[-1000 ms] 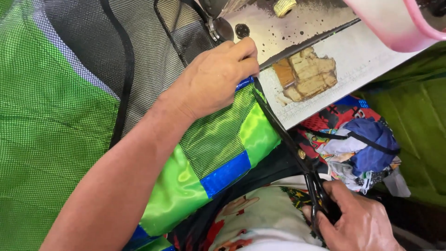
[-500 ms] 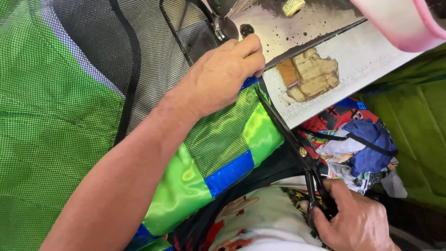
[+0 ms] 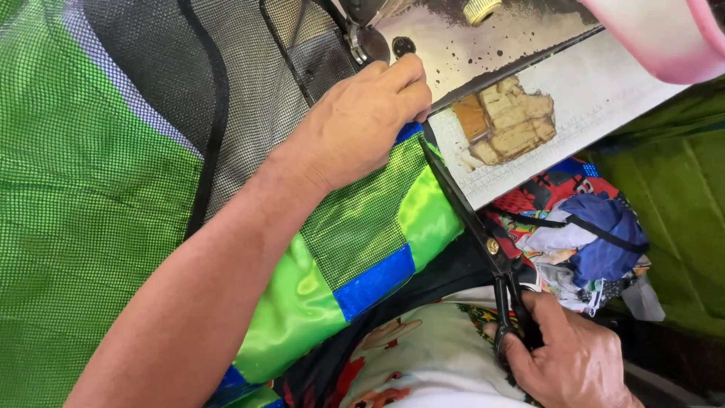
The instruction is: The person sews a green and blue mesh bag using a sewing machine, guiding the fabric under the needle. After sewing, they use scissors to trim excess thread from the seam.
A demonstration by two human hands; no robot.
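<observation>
My left hand (image 3: pixel 362 121) presses down on a green mesh and satin fabric piece (image 3: pixel 362 242) with blue trim, fingers curled at its top edge beside the sewing machine foot (image 3: pixel 368 41). My right hand (image 3: pixel 570 355) grips the handles of long black scissors (image 3: pixel 472 219). The blades reach up along the fabric's right edge, with the tips close to my left fingers.
A worn white sewing table (image 3: pixel 574 98) with a metal plate lies at the upper right. A pile of coloured fabric scraps (image 3: pixel 589 234) sits below it. Green mesh cloth (image 3: pixel 68 211) covers the left side; grey mesh with black binding (image 3: pixel 234 91) lies above.
The scissors have slid up along the fabric edge toward my left fingers. My left hand stays pressed on the fabric.
</observation>
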